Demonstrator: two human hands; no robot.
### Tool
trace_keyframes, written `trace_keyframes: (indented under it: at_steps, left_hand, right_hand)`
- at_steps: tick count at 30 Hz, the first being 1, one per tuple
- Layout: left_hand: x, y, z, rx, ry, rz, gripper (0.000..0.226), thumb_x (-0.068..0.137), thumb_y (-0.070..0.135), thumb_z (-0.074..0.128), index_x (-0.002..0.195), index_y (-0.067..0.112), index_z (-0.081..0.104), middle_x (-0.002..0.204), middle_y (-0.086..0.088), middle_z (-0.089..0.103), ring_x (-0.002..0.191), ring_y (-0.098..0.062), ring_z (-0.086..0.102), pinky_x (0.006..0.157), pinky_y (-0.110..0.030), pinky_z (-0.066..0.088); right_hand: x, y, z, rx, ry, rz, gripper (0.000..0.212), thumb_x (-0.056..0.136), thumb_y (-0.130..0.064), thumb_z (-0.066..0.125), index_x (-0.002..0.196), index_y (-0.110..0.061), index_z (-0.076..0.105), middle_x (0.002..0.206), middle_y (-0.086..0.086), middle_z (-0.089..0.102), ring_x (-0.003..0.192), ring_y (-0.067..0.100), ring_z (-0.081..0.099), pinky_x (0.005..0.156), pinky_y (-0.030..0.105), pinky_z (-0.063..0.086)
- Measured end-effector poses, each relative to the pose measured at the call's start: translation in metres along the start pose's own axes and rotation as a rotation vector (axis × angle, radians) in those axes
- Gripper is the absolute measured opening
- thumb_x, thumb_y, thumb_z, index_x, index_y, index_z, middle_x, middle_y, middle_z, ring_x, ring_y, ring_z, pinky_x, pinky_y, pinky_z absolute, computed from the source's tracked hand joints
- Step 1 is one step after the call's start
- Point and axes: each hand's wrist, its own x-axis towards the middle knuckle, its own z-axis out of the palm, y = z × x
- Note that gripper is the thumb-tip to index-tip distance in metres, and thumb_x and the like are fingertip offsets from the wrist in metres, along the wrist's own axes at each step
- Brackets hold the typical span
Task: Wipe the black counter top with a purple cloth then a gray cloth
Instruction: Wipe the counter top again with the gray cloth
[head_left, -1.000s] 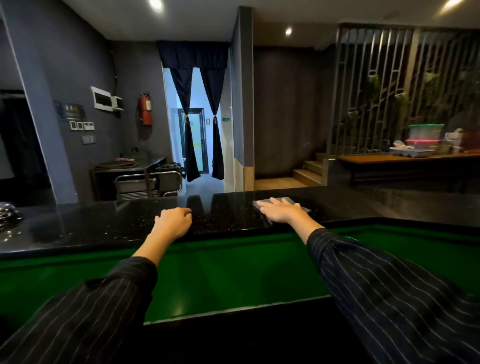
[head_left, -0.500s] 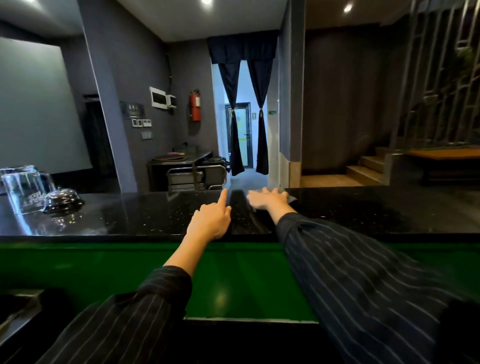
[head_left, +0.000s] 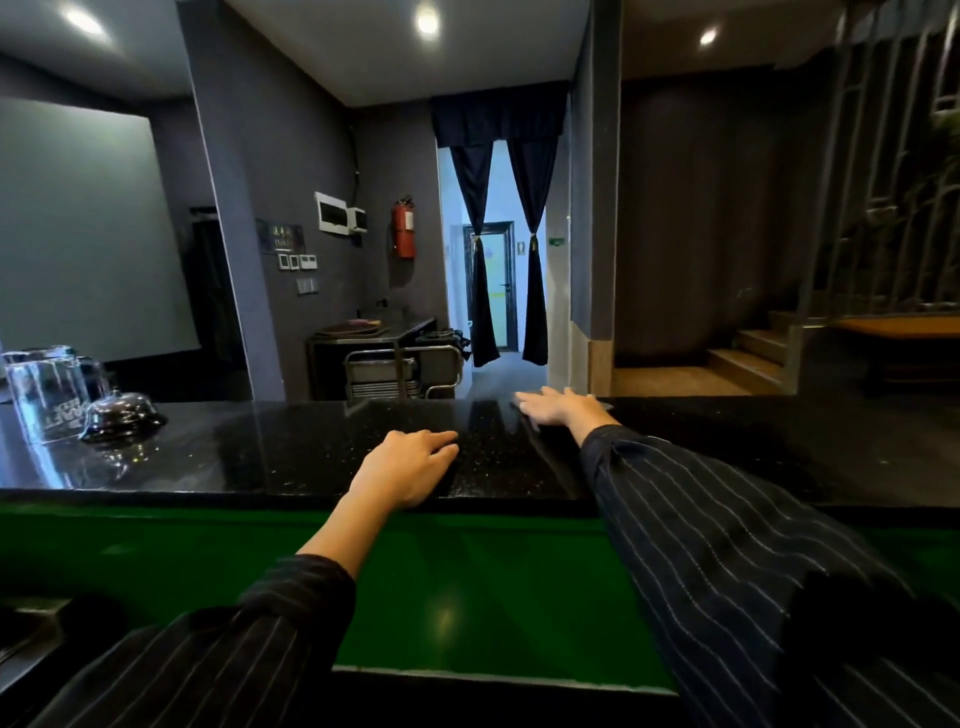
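Here my right hand (head_left: 558, 408) lies flat, palm down and fingers spread, on the far part of the black counter top (head_left: 311, 447). Under it sits the cloth (head_left: 602, 401); only a thin grayish edge peeks out past my palm on the right, so I press it down rather than clutch it, and its colour is hard to judge in this light. My left hand (head_left: 410, 467) rests nearer to me and to the left of the right one, palm down at the counter's near edge, fingers loosely extended and holding nothing. The two hands are apart, with a strip of speckled black stone between them.

Both forearms wear dark pinstriped sleeves (head_left: 727, 545). Below my wrists, on my side of the counter, runs a glossy green panel (head_left: 467, 597).

Well to the left of my left hand, on the same counter, stands a domed metal bell (head_left: 122, 415), and just beyond it, further left, an upturned clear glass (head_left: 41, 392). Straight past my right hand, beyond the counter, dark curtains (head_left: 498, 234) frame a doorway, and a red fire extinguisher (head_left: 404, 228) hangs on the wall to their left.
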Motion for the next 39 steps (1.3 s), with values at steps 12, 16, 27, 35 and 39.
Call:
trace_keyframes:
  at_steps: [12,16,27,35,39]
  left_hand:
    - [-0.014,0.009,-0.005,-0.029,0.033,0.03,0.043,0.092,0.054,0.038,0.129,0.04,0.054,0.136,-0.001,0.056,0.127,-0.028,0.048,0.101,-0.045,0.043]
    - [-0.024,0.01,-0.008,-0.015,0.037,0.126,0.041,0.09,0.056,0.038,0.125,0.043,0.056,0.132,0.003,0.059,0.121,-0.024,0.054,0.092,-0.043,0.047]
    - [-0.053,0.025,0.003,0.183,-0.003,0.151,0.052,0.1,0.041,0.019,0.148,0.021,0.025,0.154,-0.004,0.032,0.142,-0.023,0.029,0.112,-0.049,0.024]
    - [-0.053,0.031,0.008,0.207,0.02,0.091,0.05,0.1,0.041,0.019,0.145,0.024,0.032,0.153,-0.002,0.034,0.144,-0.025,0.024,0.113,-0.058,0.014]
    - [-0.052,0.037,0.008,0.205,-0.007,0.052,0.049,0.1,0.038,0.019,0.147,0.026,0.029,0.155,-0.002,0.029,0.145,-0.026,0.02,0.113,-0.06,0.012]
  right_hand:
    - [-0.071,0.115,-0.009,0.013,0.03,0.224,0.056,0.099,-0.061,0.012,0.153,-0.047,0.011,0.165,-0.007,0.001,0.151,0.03,-0.001,0.118,0.054,0.0]
    - [-0.103,0.131,-0.004,0.016,0.06,0.289,0.053,0.101,-0.056,0.014,0.153,-0.046,0.011,0.165,-0.005,0.002,0.151,0.03,0.001,0.119,0.055,0.0]
    - [-0.192,0.09,0.011,0.011,0.114,0.535,0.059,0.099,-0.034,0.035,0.154,-0.037,0.015,0.165,0.006,0.006,0.148,0.042,0.005,0.116,0.059,0.007]
    - [-0.193,-0.004,0.034,-0.014,0.258,0.259,0.048,0.098,-0.037,0.029,0.145,-0.033,0.038,0.158,0.016,0.025,0.141,0.049,0.017,0.111,0.063,0.012]
    - [-0.181,-0.044,0.039,-0.025,0.215,0.08,0.05,0.101,-0.041,0.023,0.15,-0.04,0.028,0.161,0.012,0.02,0.144,0.046,0.014,0.111,0.064,0.01]
